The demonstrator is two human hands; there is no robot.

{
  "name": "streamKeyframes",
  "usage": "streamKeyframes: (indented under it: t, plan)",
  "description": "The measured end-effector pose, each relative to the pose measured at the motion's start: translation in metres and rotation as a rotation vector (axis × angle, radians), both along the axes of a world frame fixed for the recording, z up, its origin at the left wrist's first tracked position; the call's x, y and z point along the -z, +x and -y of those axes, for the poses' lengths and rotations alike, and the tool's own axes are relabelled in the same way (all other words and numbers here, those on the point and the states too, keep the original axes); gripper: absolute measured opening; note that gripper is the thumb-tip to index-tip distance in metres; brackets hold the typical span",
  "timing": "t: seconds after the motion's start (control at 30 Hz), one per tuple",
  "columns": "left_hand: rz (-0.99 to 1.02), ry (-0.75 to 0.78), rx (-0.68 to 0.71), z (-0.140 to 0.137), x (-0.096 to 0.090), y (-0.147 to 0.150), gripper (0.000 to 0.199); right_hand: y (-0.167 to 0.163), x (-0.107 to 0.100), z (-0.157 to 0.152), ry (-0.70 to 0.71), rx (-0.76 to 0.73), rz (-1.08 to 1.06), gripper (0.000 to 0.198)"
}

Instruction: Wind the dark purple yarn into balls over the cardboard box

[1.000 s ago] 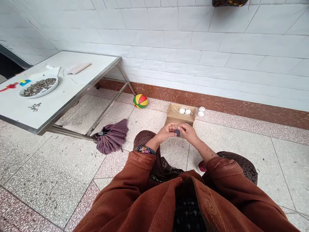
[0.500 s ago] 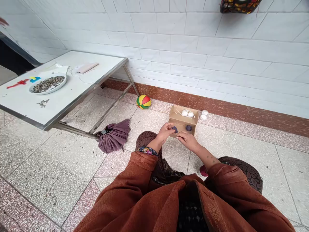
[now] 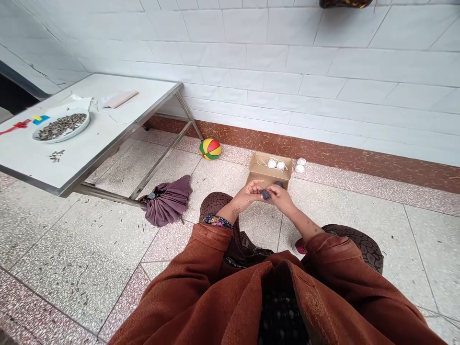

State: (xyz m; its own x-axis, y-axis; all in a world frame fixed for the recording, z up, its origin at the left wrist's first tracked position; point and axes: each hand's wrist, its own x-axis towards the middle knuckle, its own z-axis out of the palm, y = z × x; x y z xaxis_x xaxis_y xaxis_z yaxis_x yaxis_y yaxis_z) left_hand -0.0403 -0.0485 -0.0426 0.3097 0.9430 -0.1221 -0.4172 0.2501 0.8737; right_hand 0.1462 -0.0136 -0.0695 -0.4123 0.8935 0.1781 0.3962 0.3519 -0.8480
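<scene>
A small ball of dark blue-grey yarn (image 3: 265, 194) is held between my two hands above the front of an open cardboard box (image 3: 256, 167). My left hand (image 3: 246, 196) pinches it from the left, the other fingers extended. From the right, the fingers of my right hand (image 3: 282, 199) close on the same ball. Another dark ball (image 3: 279, 183) lies in the box, partly hidden behind my right hand. Toward the back of the box are white yarn balls (image 3: 276, 164) with loose strands. More white balls (image 3: 300, 165) rest on the floor just right of it.
At left stands a white table (image 3: 118, 122) with a plate (image 3: 61, 140) of seed-like pieces and a folded cloth (image 3: 120, 99). A striped ball (image 3: 210, 149) and a purple gathered cloth (image 3: 170, 201) are on the floor near its legs. A tiled wall (image 3: 287, 62) runs behind.
My right hand has moved from a strand below the dark ball up to the ball itself. The ball has shifted slightly right, and the whole view has tilted a little.
</scene>
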Motion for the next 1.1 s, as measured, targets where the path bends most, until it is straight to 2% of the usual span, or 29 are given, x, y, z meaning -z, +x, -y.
streamKeyframes:
  t: [0.1, 0.2, 0.37, 0.43, 0.5, 0.6, 0.7, 0.77, 0.87, 0.97, 1.1]
  plan:
    - [0.025, -0.029, -0.059, -0.002, 0.003, 0.001, 0.067, -0.003, 0.005, 0.004, -0.021, 0.007, 0.015, 0.022]
    - [0.016, -0.025, -0.162, -0.006, 0.009, 0.000, 0.062, -0.005, 0.006, 0.008, 0.019, -0.008, 0.075, 0.024]
    - [-0.140, -0.017, -0.331, -0.010, 0.021, -0.004, 0.058, -0.005, 0.000, 0.018, 0.133, -0.146, 0.146, 0.025]
    - [-0.219, -0.041, -0.356, -0.011, 0.025, -0.005, 0.057, -0.004, -0.006, 0.021, 0.184, -0.184, 0.147, 0.025]
    - [-0.275, -0.057, -0.317, -0.012, 0.028, -0.004, 0.060, -0.001, -0.012, 0.021, 0.220, -0.189, 0.141, 0.025]
    - [-0.286, -0.035, -0.145, -0.009, 0.030, 0.000, 0.068, 0.004, -0.019, 0.016, 0.242, -0.153, 0.118, 0.026]
    - [-0.237, 0.013, 0.038, -0.005, 0.027, 0.003, 0.074, 0.008, -0.018, 0.007, 0.225, -0.093, 0.086, 0.024]
    - [-0.175, 0.036, 0.098, -0.003, 0.024, 0.004, 0.075, 0.007, -0.013, 0.002, 0.194, -0.041, 0.063, 0.022]
    - [-0.070, 0.032, 0.076, 0.000, 0.018, 0.004, 0.074, 0.004, -0.003, -0.001, 0.122, 0.022, 0.050, 0.023]
    - [-0.012, 0.011, -0.037, 0.001, 0.016, 0.002, 0.069, 0.000, 0.007, 0.002, 0.025, 0.046, 0.078, 0.022]
    - [-0.005, 0.014, -0.194, -0.002, 0.020, -0.001, 0.063, -0.003, 0.007, 0.010, -0.007, -0.020, 0.144, 0.019]
